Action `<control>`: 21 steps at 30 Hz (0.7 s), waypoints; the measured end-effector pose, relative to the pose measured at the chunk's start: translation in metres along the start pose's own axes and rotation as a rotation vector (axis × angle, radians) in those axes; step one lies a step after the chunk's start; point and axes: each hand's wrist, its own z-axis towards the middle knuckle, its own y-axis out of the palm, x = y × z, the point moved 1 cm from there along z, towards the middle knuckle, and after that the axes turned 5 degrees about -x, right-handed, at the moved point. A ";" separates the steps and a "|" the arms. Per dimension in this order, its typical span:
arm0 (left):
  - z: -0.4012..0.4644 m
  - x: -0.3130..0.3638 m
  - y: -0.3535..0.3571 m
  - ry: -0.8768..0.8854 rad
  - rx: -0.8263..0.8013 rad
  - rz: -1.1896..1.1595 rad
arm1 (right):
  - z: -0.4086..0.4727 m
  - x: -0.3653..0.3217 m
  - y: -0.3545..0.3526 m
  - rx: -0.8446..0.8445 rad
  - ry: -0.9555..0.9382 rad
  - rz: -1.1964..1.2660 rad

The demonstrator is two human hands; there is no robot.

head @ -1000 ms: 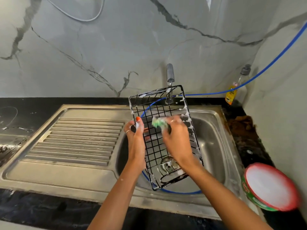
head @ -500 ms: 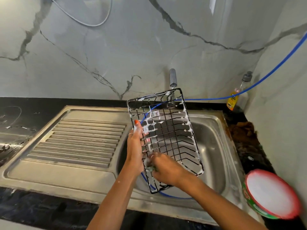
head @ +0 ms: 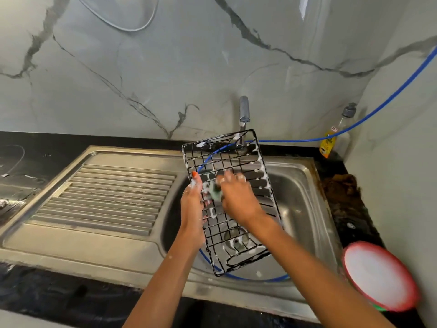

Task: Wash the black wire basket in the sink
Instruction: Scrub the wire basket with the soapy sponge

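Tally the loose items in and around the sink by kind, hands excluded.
Wire basket: 1
Green sponge: 1
Blue hose: 1
Soap bottle: 1
Red-rimmed tub: 1
Total: 5

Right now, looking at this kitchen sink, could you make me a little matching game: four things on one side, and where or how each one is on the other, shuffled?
Things:
1. black wire basket
2. green sponge
3. blue hose
4. round tub

Descriptions:
A. runs along the right wall and loops down into the sink
B. sits on the counter right of the sink, red-rimmed
C. gripped in the right hand
D. held tilted over the basin by the left hand, foamy

Pairs: 1-D, 2-C, 3-A, 4-B
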 end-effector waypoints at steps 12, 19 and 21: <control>0.014 -0.011 -0.008 -0.056 0.056 -0.061 | 0.000 0.000 -0.019 0.091 0.067 0.143; 0.008 -0.014 0.000 -0.025 0.059 -0.015 | 0.039 -0.005 -0.015 0.137 0.136 -0.045; 0.009 -0.011 -0.003 -0.035 0.087 -0.028 | 0.018 -0.003 0.005 0.036 0.167 0.015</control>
